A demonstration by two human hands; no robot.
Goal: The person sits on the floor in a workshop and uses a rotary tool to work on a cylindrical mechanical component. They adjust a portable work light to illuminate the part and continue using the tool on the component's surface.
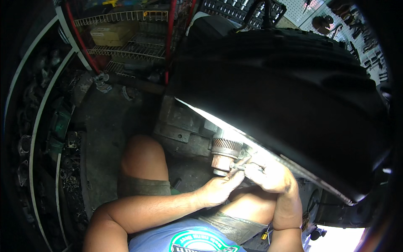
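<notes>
An armature [226, 148] with slanted copper windings and a copper-coloured commutator [222, 162] stands out, shaft end toward me, from beneath a large dark cover. Just below and right of the commutator, my left hand [218, 190] has its fingers closed and pointing up to the right. My right hand [265, 174] comes in from the right, fingers bent in a pinch around a slim light-coloured piece [239, 167], whose rounded end is beside the commutator. Both hands' fingertips nearly meet there. What my left fingers grip is hidden, and glare washes out part of the right hand.
The dark cover [273, 92], with a brightly lit lower edge, overhangs the work. A metal block [180, 136] is left of the armature. Wire shelves [121, 52] hold a cardboard box [110, 35]. A socket set [239, 10] lies behind. Metal parts [75, 168] crowd the left rack.
</notes>
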